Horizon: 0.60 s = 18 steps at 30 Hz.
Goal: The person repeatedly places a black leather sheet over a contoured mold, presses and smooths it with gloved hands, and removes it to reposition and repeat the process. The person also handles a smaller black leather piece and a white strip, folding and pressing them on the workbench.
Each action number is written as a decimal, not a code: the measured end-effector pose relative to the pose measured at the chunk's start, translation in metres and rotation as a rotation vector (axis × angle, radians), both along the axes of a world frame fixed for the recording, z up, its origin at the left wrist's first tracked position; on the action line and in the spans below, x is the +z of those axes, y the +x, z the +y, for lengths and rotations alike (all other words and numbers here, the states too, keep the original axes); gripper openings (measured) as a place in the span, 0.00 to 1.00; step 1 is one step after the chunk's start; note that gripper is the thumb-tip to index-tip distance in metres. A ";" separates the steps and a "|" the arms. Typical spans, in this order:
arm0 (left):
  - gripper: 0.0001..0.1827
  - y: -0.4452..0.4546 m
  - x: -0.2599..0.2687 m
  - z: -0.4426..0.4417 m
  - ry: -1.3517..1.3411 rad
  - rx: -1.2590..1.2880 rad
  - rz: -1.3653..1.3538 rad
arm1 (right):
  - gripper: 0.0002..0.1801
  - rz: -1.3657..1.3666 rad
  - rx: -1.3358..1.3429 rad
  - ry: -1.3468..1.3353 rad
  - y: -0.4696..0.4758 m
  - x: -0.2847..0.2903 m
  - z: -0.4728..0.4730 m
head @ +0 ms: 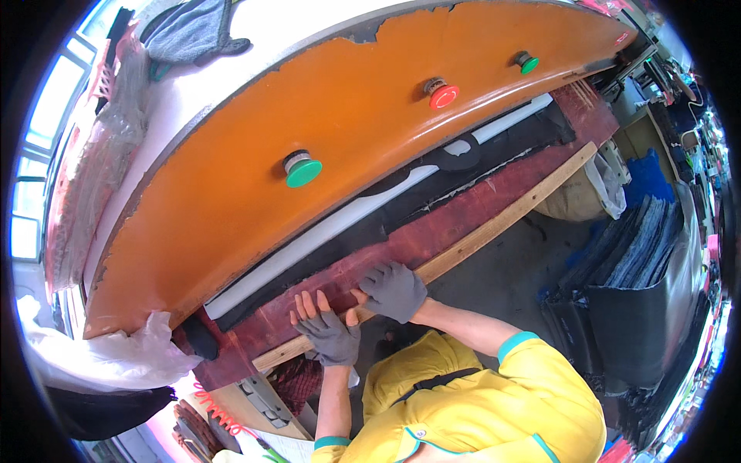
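Observation:
My left hand (332, 337), in a grey glove with bare fingertips, lies palm down over the front edge of a dark red board (457, 228), fingers spread. Just to its right, my right hand (396, 291) rests in a matching glove on the wooden strip (509, 211) along that edge, its thumb pointing left. Neither hand holds anything. Beyond them, black sheet material (359, 237) lies along the board. A white strip (324, 237) shows behind it, partly under the orange machine panel (231, 191).
The panel carries a green push button (304, 172), a red one (444, 96) and another green one (529, 65). At right stand stacked black sheets (628, 254) and a sack (570, 194). Clear plastic (116, 359) and a red coiled hose (217, 411) are at left. A grey cloth (188, 32) lies on top.

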<state>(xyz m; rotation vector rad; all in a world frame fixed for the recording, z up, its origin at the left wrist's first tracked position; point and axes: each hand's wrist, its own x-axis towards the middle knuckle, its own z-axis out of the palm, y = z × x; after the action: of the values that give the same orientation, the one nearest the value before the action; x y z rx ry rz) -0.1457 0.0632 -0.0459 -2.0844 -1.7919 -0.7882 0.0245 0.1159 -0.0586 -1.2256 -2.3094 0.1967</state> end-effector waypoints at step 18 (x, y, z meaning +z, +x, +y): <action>0.06 0.020 -0.010 -0.049 -0.214 0.014 -0.274 | 0.12 0.079 -0.041 0.000 0.007 -0.004 -0.031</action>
<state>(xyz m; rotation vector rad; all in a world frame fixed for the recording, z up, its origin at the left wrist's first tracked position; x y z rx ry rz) -0.1259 0.0143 -0.0560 -2.1791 -2.1147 -0.9566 0.0312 0.0852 -0.0629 -1.2415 -2.2156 0.2267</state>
